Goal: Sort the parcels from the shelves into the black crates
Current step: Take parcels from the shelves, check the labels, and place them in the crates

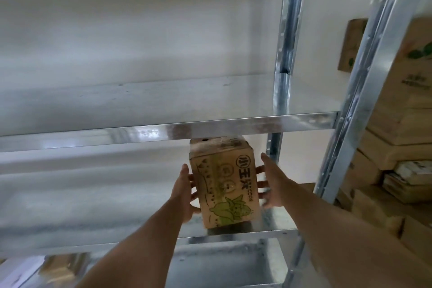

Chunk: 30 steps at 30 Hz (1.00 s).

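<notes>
A brown cardboard parcel (pixel 224 184) with a green corn drawing and black print stands upright on the lower steel shelf (pixel 93 224), its top just under the shelf above. My left hand (pixel 184 194) presses spread fingers against the parcel's left side, thumb pointing up. On the opposite side my right hand (pixel 268 184) presses its fingers against the right face, thumb also raised. The parcel sits clamped between both hands. No black crate is in view.
The upper steel shelf (pixel 163 103) is bare. Steel uprights (pixel 286 30) frame the bay. To the right, a second rack holds several stacked cardboard boxes (pixel 402 110). Another box (pixel 60 266) shows blurred at the lower left, below the shelf.
</notes>
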Motion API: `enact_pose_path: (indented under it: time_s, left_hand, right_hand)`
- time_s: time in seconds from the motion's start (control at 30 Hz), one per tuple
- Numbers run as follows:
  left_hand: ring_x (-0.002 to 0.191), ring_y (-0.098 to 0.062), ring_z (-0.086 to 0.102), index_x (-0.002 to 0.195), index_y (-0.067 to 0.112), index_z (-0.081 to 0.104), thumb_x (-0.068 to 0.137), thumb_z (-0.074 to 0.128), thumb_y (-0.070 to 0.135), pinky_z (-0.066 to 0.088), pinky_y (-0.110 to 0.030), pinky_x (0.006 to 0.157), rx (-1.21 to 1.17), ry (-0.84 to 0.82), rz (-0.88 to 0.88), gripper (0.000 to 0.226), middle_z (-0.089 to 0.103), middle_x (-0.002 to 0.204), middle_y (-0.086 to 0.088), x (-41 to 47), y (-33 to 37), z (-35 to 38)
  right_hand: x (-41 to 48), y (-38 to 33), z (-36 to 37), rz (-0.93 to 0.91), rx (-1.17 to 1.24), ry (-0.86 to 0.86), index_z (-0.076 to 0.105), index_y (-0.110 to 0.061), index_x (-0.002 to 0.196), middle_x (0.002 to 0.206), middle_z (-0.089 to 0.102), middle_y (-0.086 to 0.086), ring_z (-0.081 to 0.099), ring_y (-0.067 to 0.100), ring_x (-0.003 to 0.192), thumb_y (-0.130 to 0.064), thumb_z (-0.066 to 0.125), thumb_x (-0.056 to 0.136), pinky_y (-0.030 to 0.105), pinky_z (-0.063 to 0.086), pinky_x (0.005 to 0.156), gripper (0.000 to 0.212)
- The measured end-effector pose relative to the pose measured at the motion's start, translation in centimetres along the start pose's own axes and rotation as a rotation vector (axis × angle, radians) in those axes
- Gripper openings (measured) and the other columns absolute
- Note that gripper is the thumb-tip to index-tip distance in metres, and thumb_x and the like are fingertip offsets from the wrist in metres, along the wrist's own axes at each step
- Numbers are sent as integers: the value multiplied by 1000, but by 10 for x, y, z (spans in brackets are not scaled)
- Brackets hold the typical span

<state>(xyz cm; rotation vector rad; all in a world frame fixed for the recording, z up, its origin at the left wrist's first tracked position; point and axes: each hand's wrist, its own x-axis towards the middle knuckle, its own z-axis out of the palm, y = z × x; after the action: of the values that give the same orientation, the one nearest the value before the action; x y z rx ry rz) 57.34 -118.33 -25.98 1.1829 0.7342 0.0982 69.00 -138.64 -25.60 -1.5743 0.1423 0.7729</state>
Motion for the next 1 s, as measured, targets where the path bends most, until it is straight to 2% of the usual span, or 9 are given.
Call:
enact_pose_path:
  time_s: [0.07, 0.17, 0.3, 0.37, 0.43, 0.57, 0.7, 0.83, 1.0]
  left_hand:
    - [132, -40, 45, 108, 16, 60, 100, 21, 64, 26, -69, 110, 6, -1, 19, 62, 54, 137, -13, -5, 3, -4]
    - [132, -42, 44, 113, 25, 61, 98, 22, 68, 31, -66, 109, 16, -20, 48, 60, 53, 130, -9, -13, 7, -9]
    - [128, -42, 49, 131, 25, 58, 97, 22, 69, 34, -67, 107, -9, -71, 70, 67, 57, 134, -11, -18, 8, -17]
    - [120, -40, 56, 131, 23, 57, 98, 24, 66, 38, -65, 106, -36, -61, 79, 64, 61, 129, -10, -20, 10, -20]
    - [114, -38, 60, 126, 22, 59, 100, 25, 62, 43, -62, 102, -38, -52, 93, 59, 64, 121, -10, -22, 13, -21]
    - [114, -31, 60, 119, 24, 62, 100, 27, 64, 43, -57, 103, 11, -10, 89, 57, 66, 120, -10, -25, 12, -28]
    - [115, -31, 60, 121, 21, 60, 99, 24, 65, 40, -57, 105, 49, -12, 86, 61, 68, 118, -11, -26, 10, -39]
    - [118, -35, 60, 125, 25, 63, 93, 25, 73, 41, -61, 103, 13, -5, 91, 69, 68, 123, -10, -20, 2, -63]
    - [122, -38, 57, 124, 29, 67, 92, 27, 75, 40, -61, 107, -44, 10, 92, 69, 69, 124, -8, -24, 2, -93]
  right_hand:
    - [0, 1, 0, 15, 13, -26, 53, -14, 126, 123, 63, 22, 56, 47, 115, -77, 26, 96, 64, 36, 99, 75]
    - [-5, 1, 0, 10, 45, -77, 50, -21, 137, 140, 54, 26, 46, 54, 132, -85, 26, 89, 69, 32, 105, 84]
    - [-16, -1, 3, -2, 17, -93, 59, -20, 112, 147, 49, 26, 37, 53, 141, -83, 21, 90, 71, 20, 114, 76]
    - [-18, -2, 4, -8, -7, -95, 60, -22, 107, 148, 50, 23, 35, 51, 143, -83, 21, 89, 72, 14, 115, 75]
    - [-18, 0, 5, -13, -20, -72, 63, -23, 103, 143, 55, 20, 38, 47, 141, -83, 22, 90, 73, 13, 115, 74]
    - [-16, 6, 11, -41, 11, -74, 63, -25, 108, 132, 62, 12, 45, 34, 137, -81, 24, 92, 64, 23, 116, 70]
    - [-21, 5, 22, -73, 97, -103, 65, -20, 110, 111, 71, 10, 61, 31, 118, -72, 28, 99, 54, 36, 114, 65]
    - [-21, 4, 41, -80, 114, -150, 63, -16, 114, 115, 71, 13, 62, 33, 115, -70, 27, 100, 57, 38, 111, 66]
    - [-20, 3, 78, -120, 109, -183, 62, -13, 103, 102, 70, 13, 65, 32, 103, -68, 29, 101, 49, 46, 96, 64]
